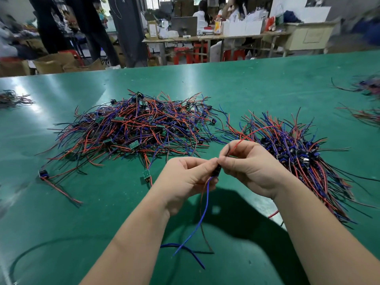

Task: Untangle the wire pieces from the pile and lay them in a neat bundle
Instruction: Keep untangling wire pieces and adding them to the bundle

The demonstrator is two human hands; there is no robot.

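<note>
The wire piece shows only a small black part between the fingertips, so its shape is hard to tell. A blurred heap at 2 o'clock is cut by the frame edge. Both hands meet above the table with curled fingers. The left hand and the right hand both pinch the piece. Its red wire rises toward 1 o'clock and its blue wire hangs toward 6. The pile lies at 11 o'clock from the hands, the bundle at 3.

1. pile: tangled red, blue and black wires with small green boards, sprawled mid-left.
2. bundle: wires roughly aligned, lying right of the pile.
3. piece: held up in front, blue lead dangling.
</note>
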